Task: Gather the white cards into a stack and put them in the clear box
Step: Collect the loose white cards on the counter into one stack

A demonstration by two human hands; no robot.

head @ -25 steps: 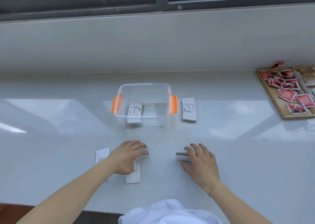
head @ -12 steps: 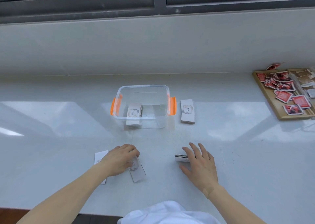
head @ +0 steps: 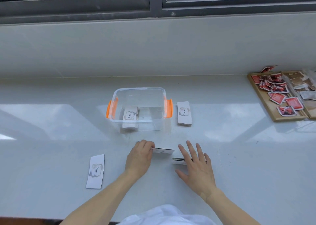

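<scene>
The clear box [head: 139, 122] with orange latches stands mid-counter and holds a stack of white cards [head: 130, 114]. Another white card pile [head: 184, 113] lies just right of the box. My left hand [head: 139, 158] pinches one white card [head: 163, 150], held almost edge-on above the counter. My right hand [head: 196, 168] rests flat, fingers spread, on a small card stack [head: 177, 161], which it mostly covers. The held card hovers just left of and above that stack. A single white card [head: 95, 170] printed "love" lies at the near left.
A wooden tray [head: 266, 103] with several red and brown packets sits at the far right. A raised window ledge and dark window frame run along the back. The counter's front edge is close to my body.
My left hand picked up the card it was covering and carried it right, toward the stack under my right hand. The card at the near left is now fully exposed. My right hand stayed put.
</scene>
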